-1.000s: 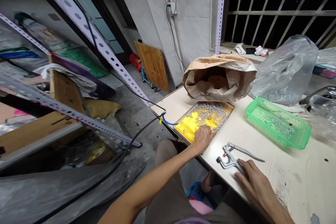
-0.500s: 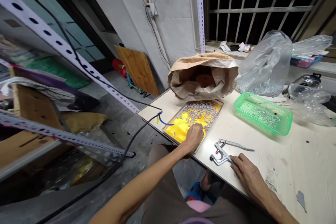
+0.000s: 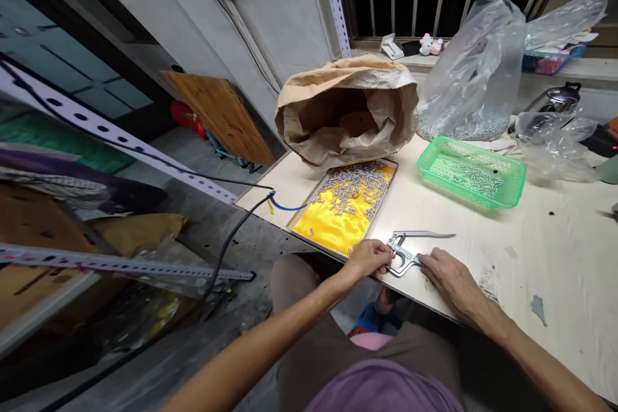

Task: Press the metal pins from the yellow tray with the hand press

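Observation:
Metal hand pliers lie on the pale table near its front edge. My right hand rests on the pliers' lower handle, fingers curled over it. My left hand is pinched at the jaw end of the pliers, fingertips together on something too small to name. Just behind my left hand is a shallow tray with a yellow lining, its far half covered in several small metal pins.
A crumpled brown paper sack lies open behind the tray. A green plastic basket holds more pins. Clear plastic bags stand at the back right. A black cable hangs off the table's left corner. Perforated metal rails lie left.
My left hand left the yellow tray and came to the pliers' jaws, fingers pinched. My right hand stayed on the handle. The view tilted down and shifted.

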`<state>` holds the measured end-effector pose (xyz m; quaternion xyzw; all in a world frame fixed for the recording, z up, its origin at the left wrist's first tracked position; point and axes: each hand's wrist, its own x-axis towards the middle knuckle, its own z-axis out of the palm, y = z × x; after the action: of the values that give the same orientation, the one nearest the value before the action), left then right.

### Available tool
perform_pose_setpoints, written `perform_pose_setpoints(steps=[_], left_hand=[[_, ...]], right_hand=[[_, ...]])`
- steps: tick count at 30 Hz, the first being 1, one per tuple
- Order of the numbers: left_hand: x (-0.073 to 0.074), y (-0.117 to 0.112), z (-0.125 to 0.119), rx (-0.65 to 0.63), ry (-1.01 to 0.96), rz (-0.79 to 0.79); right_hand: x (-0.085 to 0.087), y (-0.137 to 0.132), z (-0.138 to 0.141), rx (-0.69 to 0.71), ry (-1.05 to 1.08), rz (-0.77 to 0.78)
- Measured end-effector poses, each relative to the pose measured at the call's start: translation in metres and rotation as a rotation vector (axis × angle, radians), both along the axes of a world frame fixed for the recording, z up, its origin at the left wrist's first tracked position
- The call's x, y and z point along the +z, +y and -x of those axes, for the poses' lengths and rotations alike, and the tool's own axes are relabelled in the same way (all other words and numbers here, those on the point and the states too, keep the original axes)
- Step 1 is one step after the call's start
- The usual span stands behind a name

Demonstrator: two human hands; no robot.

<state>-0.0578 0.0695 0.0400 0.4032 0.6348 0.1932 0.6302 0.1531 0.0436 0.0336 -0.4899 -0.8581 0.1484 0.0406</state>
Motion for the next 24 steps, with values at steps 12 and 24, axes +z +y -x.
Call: perform_pose_setpoints(steps=[12,24], left_hand=[[0.022,0.002,0.004,0.229,-0.161,-0.166],[0.0,0.008,-0.007,-0.076,0.2,0.096]], right_hand=[[0.017,0.029,0.037,-0.072,0.646,0.036],[-0.003,-0.007,-0.008,-0.057,0.147,0.042]])
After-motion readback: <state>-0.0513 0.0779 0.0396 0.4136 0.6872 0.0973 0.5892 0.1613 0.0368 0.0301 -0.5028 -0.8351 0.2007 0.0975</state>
